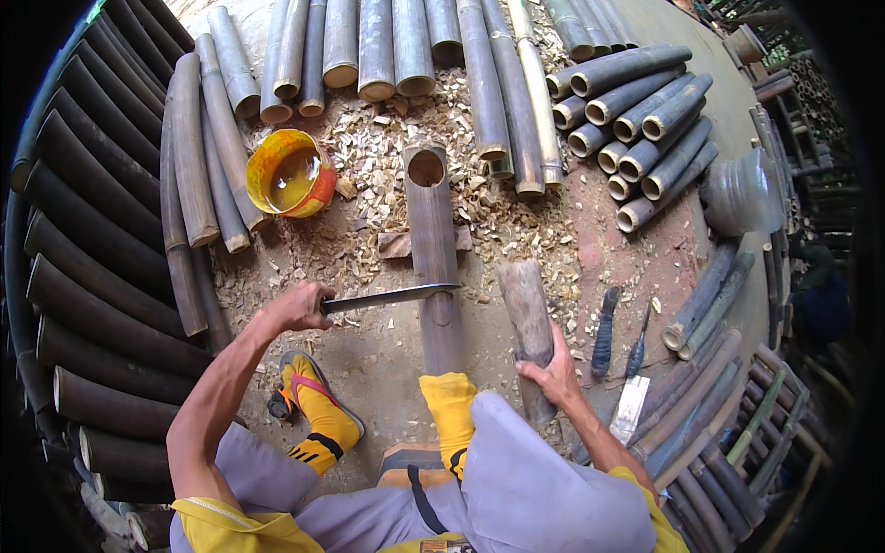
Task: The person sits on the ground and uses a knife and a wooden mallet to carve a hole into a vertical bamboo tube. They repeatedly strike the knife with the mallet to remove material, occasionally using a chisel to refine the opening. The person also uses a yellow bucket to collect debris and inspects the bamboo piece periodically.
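Head view: left fingers (314, 319) curl round a metal knife (387, 298) over tubular bamboo (431, 217). Right fingers (559, 350) clasp rough wood (525, 309).

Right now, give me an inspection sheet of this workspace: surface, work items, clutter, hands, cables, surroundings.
Surface: ground strewn with pale chips.
Work items: bamboo tube over a wood block, a yellow-socked foot at its near end; knife crosses above it, contact unclear.
Clutter: yellow-and-red bucket holding liquid; black-handled tool and flat-bladed tool lying at right.
Hands: left hand grips the knife; right hand holds a wooden club beside the tube.
Cables: nothing seen.
Surroundings: bamboo stacks left, far side and right; clear container at right.
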Demonstrator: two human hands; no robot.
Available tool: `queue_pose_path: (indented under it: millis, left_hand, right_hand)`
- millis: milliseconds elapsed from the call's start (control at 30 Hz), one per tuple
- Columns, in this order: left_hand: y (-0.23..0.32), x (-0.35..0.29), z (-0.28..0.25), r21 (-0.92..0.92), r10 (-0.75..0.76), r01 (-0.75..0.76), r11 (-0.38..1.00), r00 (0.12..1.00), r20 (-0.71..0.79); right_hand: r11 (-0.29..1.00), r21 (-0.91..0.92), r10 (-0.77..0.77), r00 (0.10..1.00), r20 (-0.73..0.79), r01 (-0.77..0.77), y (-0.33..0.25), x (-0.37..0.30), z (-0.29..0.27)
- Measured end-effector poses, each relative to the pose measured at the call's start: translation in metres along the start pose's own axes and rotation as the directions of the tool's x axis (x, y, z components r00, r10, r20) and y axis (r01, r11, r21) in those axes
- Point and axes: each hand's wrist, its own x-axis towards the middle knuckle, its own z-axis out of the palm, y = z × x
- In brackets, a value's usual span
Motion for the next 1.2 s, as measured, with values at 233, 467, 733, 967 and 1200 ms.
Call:
queue_pose_path:
  millis: [233,467,733,967,1200]
  left_hand:
    - [-0.001,-0.005,-0.011,0.01,-0.096,0.097,0.995,0.992,-0.082]
    - [0.014,-0.02,-0.018,0.194,-0.202,0.237,0.952,0.962,-0.184]
    - [0.012,-0.001,-0.016,0.165,-0.133,0.153,0.974,0.983,-0.124]
    - [0.002,-0.008,-0.012,0.147,-0.151,0.166,0.975,0.983,-0.107]
    - [0.007,0.0,-0.011,0.163,-0.11,0.121,0.979,0.991,-0.07]
  right_hand:
    - [0.983,0.001,-0.185,0.982,0.042,0.185,-0.055,0.027,-0.014]
    - [0.83,0.159,-0.52,0.845,-0.125,0.535,-0.167,0.044,-0.023]
    - [0.91,-0.279,-0.066,0.77,0.635,0.308,-0.097,0.111,0.018]
    - [0.784,0.068,-0.619,0.768,0.166,0.617,-0.215,0.101,0.002]
    - [0.962,-0.095,-0.156,0.803,0.575,0.255,-0.063,0.09,0.034]
